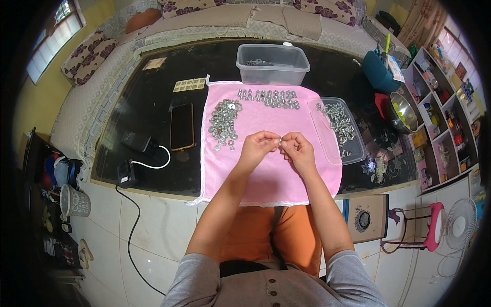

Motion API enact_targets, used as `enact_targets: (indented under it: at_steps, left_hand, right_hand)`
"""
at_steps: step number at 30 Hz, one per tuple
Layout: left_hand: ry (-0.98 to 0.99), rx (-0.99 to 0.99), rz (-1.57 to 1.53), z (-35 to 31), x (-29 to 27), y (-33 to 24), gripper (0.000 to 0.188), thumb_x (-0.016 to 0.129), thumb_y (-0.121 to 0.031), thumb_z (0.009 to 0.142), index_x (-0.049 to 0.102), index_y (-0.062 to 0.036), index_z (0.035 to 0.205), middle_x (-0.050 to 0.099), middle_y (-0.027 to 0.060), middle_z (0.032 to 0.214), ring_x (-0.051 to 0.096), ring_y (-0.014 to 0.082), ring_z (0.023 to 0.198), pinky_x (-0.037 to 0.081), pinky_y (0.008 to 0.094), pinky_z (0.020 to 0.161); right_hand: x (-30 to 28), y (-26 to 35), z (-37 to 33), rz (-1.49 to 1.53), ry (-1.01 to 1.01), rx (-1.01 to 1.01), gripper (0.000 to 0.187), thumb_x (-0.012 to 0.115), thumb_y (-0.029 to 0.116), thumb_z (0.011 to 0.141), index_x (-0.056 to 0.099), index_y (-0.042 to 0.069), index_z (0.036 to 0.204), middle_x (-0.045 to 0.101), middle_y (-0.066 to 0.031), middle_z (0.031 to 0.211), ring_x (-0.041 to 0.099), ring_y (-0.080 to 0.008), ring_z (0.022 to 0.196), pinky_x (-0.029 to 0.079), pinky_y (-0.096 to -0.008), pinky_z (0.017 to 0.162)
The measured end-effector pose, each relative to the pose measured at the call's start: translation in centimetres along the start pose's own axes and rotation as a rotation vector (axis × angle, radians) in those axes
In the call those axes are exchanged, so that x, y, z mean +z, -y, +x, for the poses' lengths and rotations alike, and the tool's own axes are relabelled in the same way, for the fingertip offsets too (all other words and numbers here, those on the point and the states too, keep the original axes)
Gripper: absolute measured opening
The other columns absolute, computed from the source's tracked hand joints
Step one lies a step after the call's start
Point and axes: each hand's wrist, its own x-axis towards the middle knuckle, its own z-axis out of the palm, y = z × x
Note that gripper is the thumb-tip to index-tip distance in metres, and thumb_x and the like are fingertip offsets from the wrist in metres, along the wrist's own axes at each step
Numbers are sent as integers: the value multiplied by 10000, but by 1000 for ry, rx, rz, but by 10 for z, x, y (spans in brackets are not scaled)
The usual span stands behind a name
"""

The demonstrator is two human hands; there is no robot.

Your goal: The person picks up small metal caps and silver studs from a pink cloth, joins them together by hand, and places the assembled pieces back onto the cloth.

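Over the middle of a pink cloth [266, 179], my left hand [260, 147] and my right hand [297, 150] meet fingertip to fingertip. Both pinch a small metal piece [280, 140], too tiny and covered to name exactly. Left of my hands lies a loose heap of round metal washers or caps [223, 123]. Beyond them, small silver metal pieces [279, 97] stand in rows along the cloth's far part. To the right, a shallow clear plastic tray [362, 148] holds many silver screw-like pieces [341, 123]; its near-left part overlaps the cloth.
A clear plastic tub [273, 77] with dark items stands at the far edge of the cloth. A phone [182, 127], a charger with a white cable [166, 157] and a yellowish card [189, 85] lie left. A metal bowl [403, 113] and teal holder [378, 71] stand right.
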Motion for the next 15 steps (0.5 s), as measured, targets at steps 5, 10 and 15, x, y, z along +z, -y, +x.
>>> enact_targets:
  at_steps: [5, 10, 15]
  left_hand:
    - [-6, -7, 4, 0, 1, 0, 142, 583, -31, 766, 560, 30, 892, 595, 67, 797, 551, 82, 686, 459, 189, 632]
    - [-1, -17, -15, 1, 0, 0, 139, 580, -37, 769, 560, 28, 890, 595, 67, 798, 552, 82, 689, 460, 189, 637]
    - [5, -29, -12, 0, -1, -1, 137, 581, -39, 769, 561, 27, 888, 595, 67, 795, 552, 81, 688, 459, 187, 635]
  right_hand:
    - [-3, -2, 0, -29, 6, 22, 77, 555, 78, 793, 514, 31, 839, 539, -21, 625, 448, -44, 472, 339, -151, 406]
    - [-1, -2, 1, -22, 3, -15, 79, 552, 74, 796, 512, 24, 842, 540, -23, 628, 453, -45, 481, 343, -153, 407]
    - [-1, -4, 1, -34, -8, -21, 91, 556, 72, 791, 516, 17, 851, 539, -26, 627, 455, -49, 486, 344, -153, 410]
